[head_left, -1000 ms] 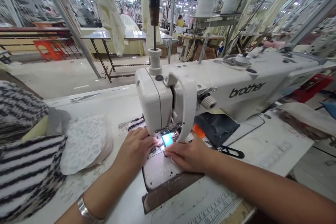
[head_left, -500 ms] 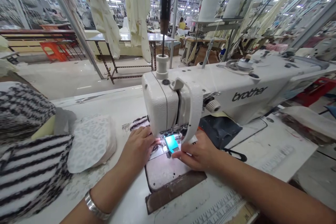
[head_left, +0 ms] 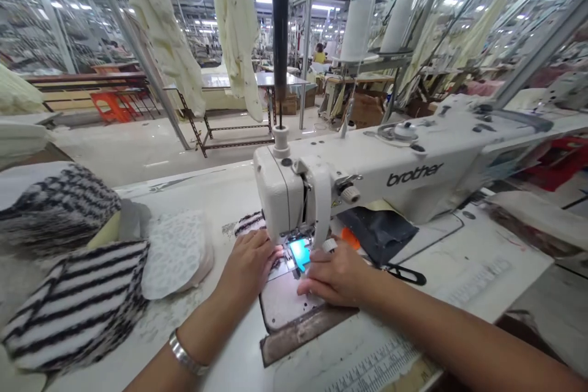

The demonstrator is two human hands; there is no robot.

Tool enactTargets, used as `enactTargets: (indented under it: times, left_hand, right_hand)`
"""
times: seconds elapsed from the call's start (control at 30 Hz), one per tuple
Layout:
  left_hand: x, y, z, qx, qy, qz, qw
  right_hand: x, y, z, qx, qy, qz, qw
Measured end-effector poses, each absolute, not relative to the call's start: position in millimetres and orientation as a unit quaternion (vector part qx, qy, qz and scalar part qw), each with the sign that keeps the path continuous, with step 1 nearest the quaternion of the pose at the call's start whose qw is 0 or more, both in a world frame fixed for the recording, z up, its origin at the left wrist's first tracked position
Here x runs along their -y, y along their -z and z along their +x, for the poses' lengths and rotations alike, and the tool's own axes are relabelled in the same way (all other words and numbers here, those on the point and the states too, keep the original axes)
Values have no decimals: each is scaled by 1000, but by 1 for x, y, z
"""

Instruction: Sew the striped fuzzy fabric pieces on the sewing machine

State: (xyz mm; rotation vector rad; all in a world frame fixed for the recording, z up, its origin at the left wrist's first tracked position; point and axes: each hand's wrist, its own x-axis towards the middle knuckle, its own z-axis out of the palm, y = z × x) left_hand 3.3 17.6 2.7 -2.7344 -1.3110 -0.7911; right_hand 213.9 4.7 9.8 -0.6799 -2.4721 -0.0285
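Note:
My left hand (head_left: 250, 260) is at the left of the needle area, its fingers closed together on a black-and-white striped fabric piece (head_left: 250, 222). Most of that piece is hidden by the hand and the machine head. On the right of the presser foot is my right hand (head_left: 337, 272), fingers bent inward and thumb low over the metal plate (head_left: 287, 303). Its fingertips are close to a brightly lit blue piece (head_left: 300, 252); what they hold, if anything, is hidden. A small white ridged piece (head_left: 329, 245) shows at the knuckles. The white sewing machine (head_left: 280, 193) stands over both hands.
Striped plush pieces (head_left: 87, 303) and a stack of pale spotted pieces (head_left: 174, 254) lie to the left. Behind my right hand are dark fabric (head_left: 379, 233), an orange item (head_left: 350, 237) and a black-handled tool (head_left: 407, 274). A printed ruler (head_left: 367, 367) runs along the front.
The view has shifted, so the machine and table appear moved. My right hand sits slightly further left against the machine head, its fingers more bunched. The left hand stays on the striped fabric.

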Motion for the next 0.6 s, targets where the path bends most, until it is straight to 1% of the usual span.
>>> enactTargets:
  times: [0.07, 0.1, 0.13, 0.2, 0.23, 0.3, 0.37, 0.4, 0.47, 0.6]
  left_hand:
    - [1, -6, 2, 405, 245, -880, -27]
    - [13, -8, 0, 395, 247, -882, -61]
    - [27, -11, -1, 390, 255, -878, -115]
    - [55, -21, -3, 415, 302, -814, -271]
    - [68, -27, -4, 441, 340, -746, -365]
    - [88, -41, -4, 479, 416, -556, -537]
    - [99, -53, -2, 479, 473, -383, -632]
    - [103, -57, -1, 475, 490, -328, -653]
    - [108, -60, 0, 475, 506, -280, -663]
    - [116, -57, 0, 458, 522, -303, -652]
  right_hand:
    - [3, -15, 215, 929, -7, -239, 282]
    - [9, -19, 217, 926, -23, -236, 294]
    - [16, -23, 219, 919, -46, -238, 311]
    - [33, -32, 222, 898, -116, -259, 337]
    - [42, -35, 223, 885, -167, -276, 335]
    - [59, -39, 222, 841, -308, -314, 315]
    - [73, -40, 217, 753, -465, -347, 311]
    - [78, -40, 214, 702, -530, -352, 319]
    - [83, -38, 207, 620, -618, -342, 342]
    - [83, -33, 202, 555, -685, -300, 365]
